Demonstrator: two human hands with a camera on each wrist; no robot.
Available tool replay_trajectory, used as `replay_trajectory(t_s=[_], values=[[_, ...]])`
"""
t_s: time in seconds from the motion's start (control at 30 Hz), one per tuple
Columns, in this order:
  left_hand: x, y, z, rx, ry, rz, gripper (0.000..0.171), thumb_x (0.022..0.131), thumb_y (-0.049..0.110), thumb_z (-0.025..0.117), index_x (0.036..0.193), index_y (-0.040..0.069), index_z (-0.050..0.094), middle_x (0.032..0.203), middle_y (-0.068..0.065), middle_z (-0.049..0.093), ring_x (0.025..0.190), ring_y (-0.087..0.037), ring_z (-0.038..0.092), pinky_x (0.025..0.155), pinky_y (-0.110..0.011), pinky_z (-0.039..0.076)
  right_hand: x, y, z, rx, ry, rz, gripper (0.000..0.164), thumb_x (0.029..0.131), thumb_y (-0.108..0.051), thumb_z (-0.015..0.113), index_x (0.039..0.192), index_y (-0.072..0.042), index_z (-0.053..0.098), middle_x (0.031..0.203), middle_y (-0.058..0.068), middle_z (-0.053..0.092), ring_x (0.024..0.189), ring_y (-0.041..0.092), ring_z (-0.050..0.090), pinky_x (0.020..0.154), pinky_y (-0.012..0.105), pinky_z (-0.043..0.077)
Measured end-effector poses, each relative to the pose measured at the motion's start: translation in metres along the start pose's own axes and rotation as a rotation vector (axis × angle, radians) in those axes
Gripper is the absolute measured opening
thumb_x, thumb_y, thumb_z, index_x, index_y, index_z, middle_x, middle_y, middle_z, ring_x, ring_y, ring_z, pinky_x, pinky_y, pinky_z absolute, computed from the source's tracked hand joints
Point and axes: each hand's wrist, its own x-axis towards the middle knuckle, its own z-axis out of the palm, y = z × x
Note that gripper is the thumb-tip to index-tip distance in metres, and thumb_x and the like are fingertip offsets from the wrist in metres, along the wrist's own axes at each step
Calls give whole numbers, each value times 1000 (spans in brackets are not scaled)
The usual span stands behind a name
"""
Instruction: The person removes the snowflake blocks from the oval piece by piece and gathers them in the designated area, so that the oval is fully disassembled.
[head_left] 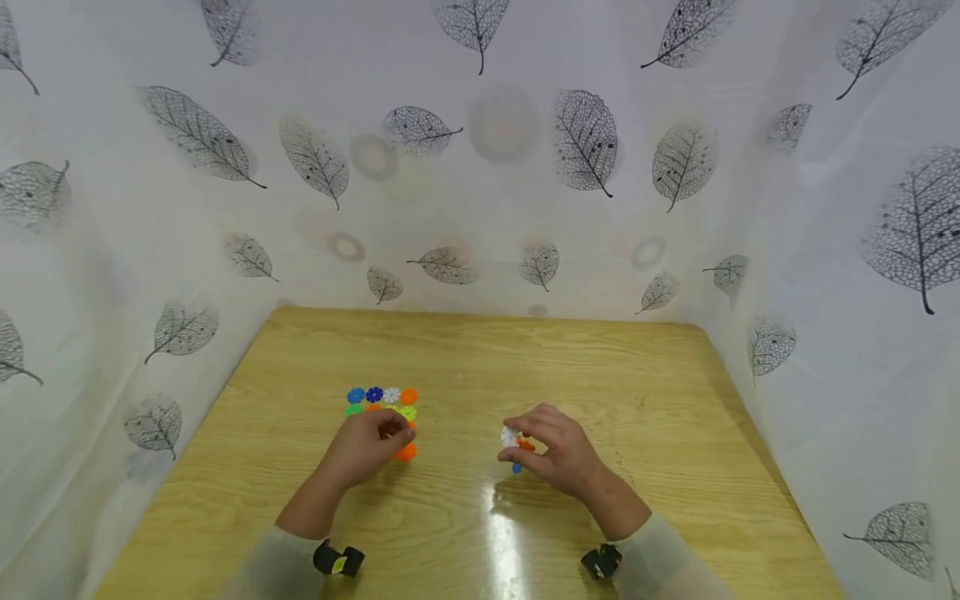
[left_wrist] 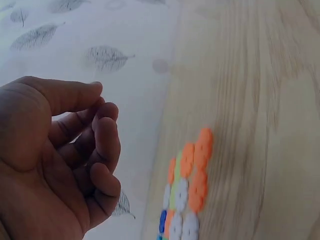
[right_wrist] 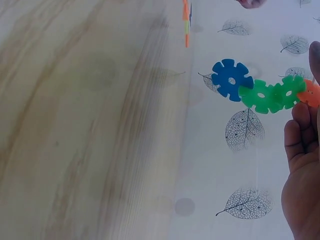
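Note:
My right hand (head_left: 558,450) pinches a chain of interlocking snowflake discs between thumb and fingers. A white disc (head_left: 509,437) of it shows at the fingertips in the head view. In the right wrist view the chain has a blue disc (right_wrist: 232,80), a green disc (right_wrist: 261,96), another green disc (right_wrist: 289,93) and an orange disc (right_wrist: 311,93) beside the fingers. My left hand (head_left: 367,446) hovers over the flat discs, its fingers loosely curled and thumb near the fingertips. Nothing shows between them in the left wrist view.
Rows of snowflake discs lie on the wooden table (head_left: 465,367) at the left, partly behind my left hand. Among them are a dark blue disc (head_left: 374,394) and an orange disc (head_left: 408,397). A leaf-print curtain (head_left: 495,200) encloses the table's back and sides.

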Motion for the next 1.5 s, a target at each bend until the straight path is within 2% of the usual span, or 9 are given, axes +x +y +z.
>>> replay_trajectory(t_s=[0.17, 0.33, 0.47, 0.63, 0.77, 1.0, 1.1, 1.3, 1.5], values=[[4, 16, 14, -68, -79, 95, 14, 99, 36, 73, 99, 22, 75, 92, 0, 72, 75, -14, 61, 64, -30, 53, 4, -1, 3, -4, 0, -40, 43, 83, -26, 89, 117, -4, 76, 103, 3, 77, 83, 16, 67, 74, 25, 55], [8, 30, 28, -143, -179, 186, 25, 102, 41, 68, 104, 17, 77, 96, -7, 74, 77, -22, 65, 64, -32, 55, 7, -2, 5, -21, -12, -39, 44, 82, -30, 89, 115, -5, 77, 104, 2, 76, 87, 14, 67, 76, 25, 55], [9, 36, 39, -202, -258, 220, 22, 103, 38, 67, 102, 19, 78, 95, -8, 74, 79, -26, 67, 66, -34, 57, 7, -3, 9, -24, -25, -63, 46, 79, -29, 90, 115, -4, 77, 105, 3, 76, 89, 14, 66, 77, 22, 55], [8, 43, 51, -243, -303, 255, 22, 103, 37, 66, 98, 19, 79, 92, -11, 74, 75, -19, 66, 65, -33, 57, 9, -6, 13, -40, -22, -114, 49, 77, -30, 90, 115, -3, 77, 103, 1, 74, 88, 14, 66, 77, 22, 54], [8, 48, 56, -272, -311, 276, 24, 103, 37, 66, 97, 17, 79, 91, -12, 74, 72, -16, 64, 64, -31, 56, 11, -7, 14, -56, -24, -141, 50, 75, -31, 91, 115, -4, 77, 102, 1, 74, 87, 14, 66, 78, 23, 54], [9, 52, 61, -292, -311, 291, 19, 103, 33, 67, 92, 23, 80, 82, 2, 73, 67, -10, 60, 59, -28, 53, 13, -7, 17, -76, -17, -174, 52, 72, -31, 94, 112, -2, 77, 100, 2, 76, 85, 14, 66, 77, 27, 54], [9, 54, 61, -294, -311, 287, 21, 103, 32, 67, 89, 23, 79, 82, 0, 74, 65, -9, 58, 58, -27, 51, 12, -7, 18, -82, -19, -169, 53, 73, -32, 94, 113, -3, 77, 101, 1, 76, 85, 14, 66, 77, 28, 54], [9, 54, 60, -304, -253, 255, 22, 103, 32, 67, 90, 19, 79, 84, -1, 73, 70, -13, 61, 63, -32, 55, 11, -8, 15, -112, 0, -124, 50, 78, -33, 92, 115, -4, 76, 104, 2, 75, 90, 16, 67, 79, 31, 54], [10, 51, 58, -320, -200, 236, 25, 103, 32, 67, 91, 12, 78, 83, 1, 72, 75, -17, 66, 67, -36, 57, 10, -7, 12, -134, 22, -102, 32, 88, -27, 85, 111, -6, 77, 100, 2, 75, 89, 16, 66, 80, 33, 53]])
